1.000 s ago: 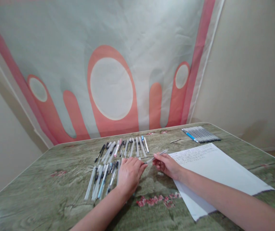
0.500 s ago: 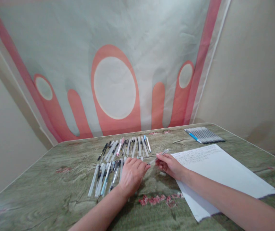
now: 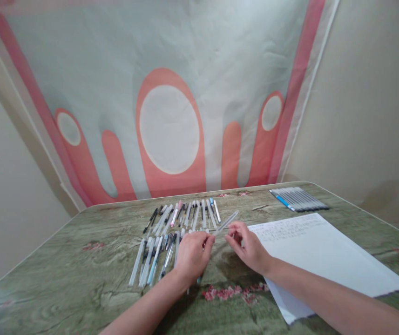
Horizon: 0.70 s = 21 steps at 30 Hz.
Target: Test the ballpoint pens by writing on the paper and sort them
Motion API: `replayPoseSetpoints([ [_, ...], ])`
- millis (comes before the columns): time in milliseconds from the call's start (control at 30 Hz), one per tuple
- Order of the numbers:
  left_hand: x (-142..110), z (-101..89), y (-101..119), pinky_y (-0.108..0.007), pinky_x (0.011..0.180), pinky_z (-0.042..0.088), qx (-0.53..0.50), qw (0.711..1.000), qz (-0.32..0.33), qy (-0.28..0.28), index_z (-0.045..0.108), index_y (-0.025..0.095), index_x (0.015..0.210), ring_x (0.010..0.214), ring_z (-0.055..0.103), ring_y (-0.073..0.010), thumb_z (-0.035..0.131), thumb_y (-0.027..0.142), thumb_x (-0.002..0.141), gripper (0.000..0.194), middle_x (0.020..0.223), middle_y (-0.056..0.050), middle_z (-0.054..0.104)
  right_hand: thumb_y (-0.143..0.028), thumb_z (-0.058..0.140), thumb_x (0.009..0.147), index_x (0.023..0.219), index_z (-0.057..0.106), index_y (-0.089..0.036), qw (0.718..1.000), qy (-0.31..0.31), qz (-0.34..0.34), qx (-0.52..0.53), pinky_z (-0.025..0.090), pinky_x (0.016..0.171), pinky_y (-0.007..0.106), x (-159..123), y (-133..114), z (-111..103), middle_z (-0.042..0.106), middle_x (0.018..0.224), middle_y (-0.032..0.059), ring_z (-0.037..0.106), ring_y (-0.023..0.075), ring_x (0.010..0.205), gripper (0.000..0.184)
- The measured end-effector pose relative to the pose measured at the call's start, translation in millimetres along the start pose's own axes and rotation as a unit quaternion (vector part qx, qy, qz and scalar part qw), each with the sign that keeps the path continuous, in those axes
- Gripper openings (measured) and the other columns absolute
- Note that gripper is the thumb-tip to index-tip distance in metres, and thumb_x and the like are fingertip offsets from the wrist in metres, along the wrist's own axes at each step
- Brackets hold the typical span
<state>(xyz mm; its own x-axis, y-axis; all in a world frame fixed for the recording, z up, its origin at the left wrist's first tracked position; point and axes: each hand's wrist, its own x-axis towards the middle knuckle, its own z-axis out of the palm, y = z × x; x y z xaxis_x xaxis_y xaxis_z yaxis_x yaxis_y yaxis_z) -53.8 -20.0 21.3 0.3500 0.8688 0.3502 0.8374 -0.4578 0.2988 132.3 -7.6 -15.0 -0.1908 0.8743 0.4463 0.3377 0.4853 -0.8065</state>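
My left hand [image 3: 195,253] is closed on the lower end of a clear pen barrel [image 3: 227,222], which slants up and to the right over the table. Close by on the right, my right hand [image 3: 247,246] has its thumb and fingers bent together near the barrel. Something thin shows at its fingertips, too small to make out. Beneath and left of my left hand lies a near row of pens [image 3: 153,260], partly covered by that hand. Behind it runs a far row of pens [image 3: 185,215], mostly clear, white and black, one of them pink.
A sheet of paper [image 3: 325,260] with handwriting near its top lies under my right forearm. Farther back at the right is a neat row of clear pens [image 3: 300,199] with a blue pen [image 3: 283,202] at its left end. The wood-patterned table [image 3: 91,274] meets a printed backdrop [image 3: 213,56].
My right fingers have come off the clear pen barrel, which now sticks out from my left hand. My right hand has shifted slightly right. The view has moved a little.
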Motion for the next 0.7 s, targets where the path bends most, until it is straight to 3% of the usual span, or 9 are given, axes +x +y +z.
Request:
replayPoseSetpoints([
  [67, -0.6, -1.2, 2.3, -0.028, 0.068, 0.036, -0.008, 1.0, 0.003, -0.014, 0.058, 0.018, 0.071, 0.071, 0.055, -0.0163, 0.029, 0.037, 0.09, 0.039, 0.07, -0.003, 0.061, -0.034, 0.045, 0.084, 0.114, 0.046, -0.021, 0.995, -0.004, -0.047, -0.088, 0.045, 0.062, 0.026, 0.2, 0.7, -1.9, 0.062, 0.089, 0.0044, 0.057, 0.0131, 0.062, 0.033],
  [167, -4.4, -3.4, 10.0, -0.03, 0.074, 0.037, -0.029, 0.998, 0.039, -0.047, 0.06, 0.019, 0.078, 0.078, 0.056, -0.017, 0.026, 0.038, 0.091, 0.04, 0.077, -0.003, 0.063, -0.03, 0.041, 0.086, 0.113, 0.051, -0.023, 0.986, -0.02, -0.075, -0.144, 0.047, 0.07, 0.029, 6.5, 3.0, -6.6, 0.063, 0.098, 0.0057, 0.06, 0.0164, 0.076, 0.03],
  [300, -12.6, -8.3, 30.1, -0.035, 0.089, 0.034, -0.076, 0.974, 0.172, -0.129, 0.053, 0.022, 0.11, 0.101, 0.051, -0.0196, 0.032, 0.043, 0.088, 0.037, 0.108, -0.005, 0.06, -0.033, 0.041, 0.086, 0.108, 0.057, -0.023, 0.991, 0.027, -0.081, -0.105, 0.048, 0.075, 0.03, 23.2, -2.7, -25.6, 0.064, 0.099, 0.006, 0.06, 0.0178, 0.084, 0.029],
  [400, -18.6, -10.5, 48.9, -0.038, 0.098, 0.027, -0.092, 0.94, 0.265, -0.196, 0.036, 0.022, 0.129, 0.118, 0.04, -0.0211, 0.031, 0.045, 0.088, 0.047, 0.13, -0.007, 0.045, -0.039, 0.043, 0.085, 0.111, 0.056, -0.021, 0.998, 0.043, -0.029, -0.04, 0.049, 0.061, 0.027, 35.6, -10.1, -51.0, 0.065, 0.087, 0.0052, 0.06, 0.0144, 0.066, 0.034],
  [500, -23.0, -7.5, 61.4, -0.043, 0.104, 0.018, -0.09, 0.908, 0.326, -0.249, 0.022, 0.022, 0.136, 0.129, 0.026, -0.0234, 0.027, 0.049, 0.087, 0.057, 0.14, -0.007, 0.03, -0.045, 0.044, 0.083, 0.105, 0.058, -0.018, 0.998, 0.04, 0.043, 0.004, 0.046, 0.05, 0.024, 40.3, -7.6, -81.9, 0.065, 0.081, 0.0051, 0.058, 0.0134, 0.061, 0.038],
  [600, -25.6, -0.8, 63.9, -0.046, 0.105, 0.014, -0.082, 0.893, 0.344, -0.276, 0.018, 0.022, 0.138, 0.13, 0.021, -0.0253, 0.023, 0.053, 0.086, 0.06, 0.142, -0.008, 0.026, -0.047, 0.052, 0.077, 0.089, 0.06, -0.016, 0.993, 0.068, 0.096, -0.018, 0.044, 0.048, 0.023, 31.6, 11.2, -114.3, 0.063, 0.069, 0.0028, 0.055, 0.0124, 0.055, 0.034],
  [700, -26.6, 3.7, 61.0, -0.048, 0.105, 0.013, -0.074, 0.897, 0.336, -0.278, 0.017, 0.021, 0.138, 0.13, 0.021, -0.0267, 0.021, 0.055, 0.086, 0.062, 0.141, -0.008, 0.028, -0.046, 0.054, 0.075, 0.076, 0.057, -0.017, 0.978, 0.13, 0.158, -0.042, 0.039, 0.045, 0.021, 11.4, 43.3, -146.4, 0.055, 0.053, -0.0019, 0.048, 0.0098, 0.046, 0.029],
])
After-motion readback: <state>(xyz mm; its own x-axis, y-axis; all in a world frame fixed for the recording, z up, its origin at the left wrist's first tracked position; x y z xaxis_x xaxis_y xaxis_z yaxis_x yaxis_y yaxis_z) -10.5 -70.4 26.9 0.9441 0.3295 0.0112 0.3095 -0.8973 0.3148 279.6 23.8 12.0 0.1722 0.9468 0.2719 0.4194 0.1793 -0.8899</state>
